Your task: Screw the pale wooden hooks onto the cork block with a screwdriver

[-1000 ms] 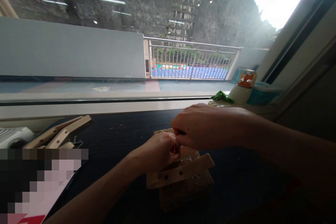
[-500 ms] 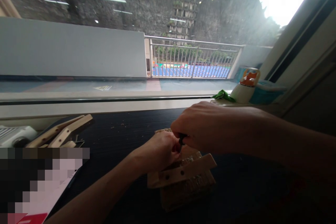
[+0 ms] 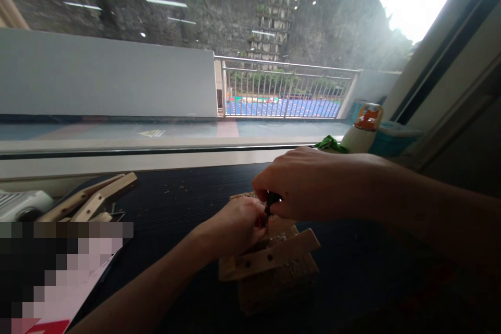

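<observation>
My right hand [image 3: 297, 182] is closed from above around the black handle of what looks like a short screwdriver [image 3: 270, 202], held upright with its tip down. My left hand [image 3: 240, 223] is closed close to the tool's lower end, its fingertips pinched against the wood; whatever lies between them is hidden. Below both hands, a pale angled wooden piece [image 3: 279, 254] with two dark round holes rests across a rough wooden block [image 3: 277, 284]. Part of another wooden surface shows beneath the tool.
More angled wooden pieces [image 3: 99, 195] lie at the left, beside a white device [image 3: 29, 203]. Small crumbs dot the dark tabletop [image 3: 183, 188]. Along the window sill stand a white bottle with an orange top [image 3: 362, 133], a green cloth [image 3: 331, 143] and a teal box [image 3: 395, 138].
My right hand has turned slightly around the tool, so more of the black handle shows. The left hand and the wooden pieces stay in nearly the same place.
</observation>
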### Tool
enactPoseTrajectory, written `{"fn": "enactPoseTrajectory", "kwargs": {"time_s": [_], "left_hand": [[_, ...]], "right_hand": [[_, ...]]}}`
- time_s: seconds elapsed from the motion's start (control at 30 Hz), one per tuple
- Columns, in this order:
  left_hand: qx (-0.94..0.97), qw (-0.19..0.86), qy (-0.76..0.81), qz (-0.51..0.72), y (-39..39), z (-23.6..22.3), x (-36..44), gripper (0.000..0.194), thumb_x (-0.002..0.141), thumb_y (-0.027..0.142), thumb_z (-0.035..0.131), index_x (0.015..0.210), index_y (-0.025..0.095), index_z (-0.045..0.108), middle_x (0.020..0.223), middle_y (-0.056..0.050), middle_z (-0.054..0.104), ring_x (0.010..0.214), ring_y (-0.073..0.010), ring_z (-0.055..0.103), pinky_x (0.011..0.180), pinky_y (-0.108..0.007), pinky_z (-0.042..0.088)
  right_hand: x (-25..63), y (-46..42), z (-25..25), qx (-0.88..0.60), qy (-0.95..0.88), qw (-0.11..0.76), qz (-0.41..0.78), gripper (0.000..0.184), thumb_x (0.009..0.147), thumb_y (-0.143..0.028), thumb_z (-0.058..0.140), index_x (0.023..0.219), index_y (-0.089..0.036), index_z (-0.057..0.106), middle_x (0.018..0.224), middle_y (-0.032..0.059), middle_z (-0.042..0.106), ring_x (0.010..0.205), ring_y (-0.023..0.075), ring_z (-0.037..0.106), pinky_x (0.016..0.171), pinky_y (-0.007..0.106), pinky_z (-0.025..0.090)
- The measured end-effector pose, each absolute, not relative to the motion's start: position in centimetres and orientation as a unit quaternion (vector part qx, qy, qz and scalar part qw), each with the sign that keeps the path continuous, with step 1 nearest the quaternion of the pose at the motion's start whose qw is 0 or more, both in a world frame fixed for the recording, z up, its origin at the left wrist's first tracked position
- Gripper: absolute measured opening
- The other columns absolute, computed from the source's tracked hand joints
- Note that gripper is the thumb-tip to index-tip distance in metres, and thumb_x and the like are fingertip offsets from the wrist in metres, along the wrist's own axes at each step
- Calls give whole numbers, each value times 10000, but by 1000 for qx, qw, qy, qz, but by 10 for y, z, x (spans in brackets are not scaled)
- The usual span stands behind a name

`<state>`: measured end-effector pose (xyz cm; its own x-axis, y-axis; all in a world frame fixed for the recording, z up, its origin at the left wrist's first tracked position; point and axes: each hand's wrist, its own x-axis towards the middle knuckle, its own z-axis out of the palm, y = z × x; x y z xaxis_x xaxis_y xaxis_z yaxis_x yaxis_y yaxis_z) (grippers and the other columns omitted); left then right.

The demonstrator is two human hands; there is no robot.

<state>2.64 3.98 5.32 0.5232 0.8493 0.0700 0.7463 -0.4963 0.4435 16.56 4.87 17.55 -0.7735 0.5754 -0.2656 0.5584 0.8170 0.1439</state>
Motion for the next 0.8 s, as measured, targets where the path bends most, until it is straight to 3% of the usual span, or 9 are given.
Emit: {"fn": "enactPoseTrajectory", "kwargs": {"time_s": [0.17,0.4,0.63,0.8], "left_hand": [[854,202,460,136,42,48,26,172,752,177,521,595,147,585,539,36,476,538,-93,408,520,-203,308],[846,236,452,158,40,46,26,93,752,165,537,711,155,620,641,15,601,580,-111,495,548,-212,347],[850,205,465,137,38,54,27,95,742,145,548,656,142,588,619,10,570,584,-109,479,547,-206,343],[847,213,468,133,40,53,28,82,744,147,543,689,141,603,635,11,572,571,-103,463,536,-205,336]], "right_hand": [[167,54,171,291,948,132,19,167,806,-244,537,771,-189,691,711,23,641,658,138,540,548,259,327],[164,50,172,330,934,135,40,314,858,-321,454,679,-157,653,612,28,580,506,103,404,467,251,258],[167,46,175,298,946,129,21,165,802,-249,533,771,-180,680,671,14,617,556,105,460,487,241,272],[164,48,177,288,948,136,7,140,767,-197,546,696,-184,665,628,-2,604,531,99,453,478,237,265]]}}
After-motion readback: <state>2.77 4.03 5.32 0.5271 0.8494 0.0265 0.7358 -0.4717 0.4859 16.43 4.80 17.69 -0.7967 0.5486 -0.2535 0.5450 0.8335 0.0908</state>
